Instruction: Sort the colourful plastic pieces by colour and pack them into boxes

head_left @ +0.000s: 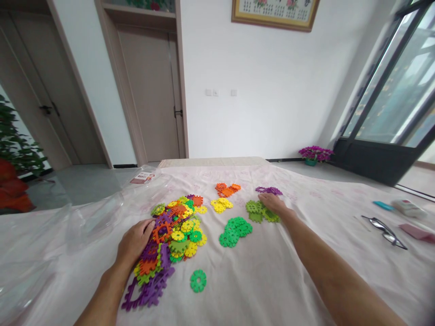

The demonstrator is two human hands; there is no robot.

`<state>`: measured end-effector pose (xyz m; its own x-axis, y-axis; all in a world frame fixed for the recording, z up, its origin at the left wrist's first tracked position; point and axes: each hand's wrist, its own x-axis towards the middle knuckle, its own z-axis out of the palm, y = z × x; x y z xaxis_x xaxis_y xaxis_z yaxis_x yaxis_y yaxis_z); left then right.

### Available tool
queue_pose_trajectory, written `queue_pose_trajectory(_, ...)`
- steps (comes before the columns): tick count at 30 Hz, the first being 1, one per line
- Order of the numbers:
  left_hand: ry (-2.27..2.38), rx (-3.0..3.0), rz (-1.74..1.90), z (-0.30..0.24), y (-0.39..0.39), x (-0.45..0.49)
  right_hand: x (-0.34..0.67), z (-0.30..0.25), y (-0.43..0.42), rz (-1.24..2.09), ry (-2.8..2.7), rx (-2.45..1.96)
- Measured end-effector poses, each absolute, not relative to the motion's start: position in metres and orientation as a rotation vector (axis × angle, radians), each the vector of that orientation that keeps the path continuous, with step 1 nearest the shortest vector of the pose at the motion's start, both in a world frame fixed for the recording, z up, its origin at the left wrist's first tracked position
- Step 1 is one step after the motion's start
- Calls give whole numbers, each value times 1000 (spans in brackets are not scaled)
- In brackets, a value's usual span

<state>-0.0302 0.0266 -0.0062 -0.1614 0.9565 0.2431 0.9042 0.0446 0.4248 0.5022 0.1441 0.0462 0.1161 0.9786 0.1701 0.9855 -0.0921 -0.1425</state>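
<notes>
My left hand rests against the left side of a mixed pile of plastic building pieces, its thumb a little apart from the fingers. Purple, orange, yellow and green pieces overlap there. My right hand is at the far right, between a small purple stack and light green square pieces. Its fingers are close together and point left; anything under them is hidden. Separate groups of orange pieces, yellow discs and green discs lie between the hands. One green disc lies alone nearer me.
A pale cloth covers the table. Clear plastic packaging spreads over its left side. Glasses, a blue item, a white box and a pink item lie at right.
</notes>
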Motion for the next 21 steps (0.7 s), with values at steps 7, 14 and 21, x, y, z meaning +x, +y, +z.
queue_pose_trajectory(7, 2188, 1952, 749, -4, 24, -29, 471, 38, 112, -107, -2275, -1796)
queue_pose_trajectory(14, 2192, 1958, 772, -3, 23, -28, 474, 19, 105, -218, -2235, -1892)
queue_pose_trajectory(21, 2183, 1955, 753, -4, 24, -29, 473, 27, 118, -388, -2141, -1950)
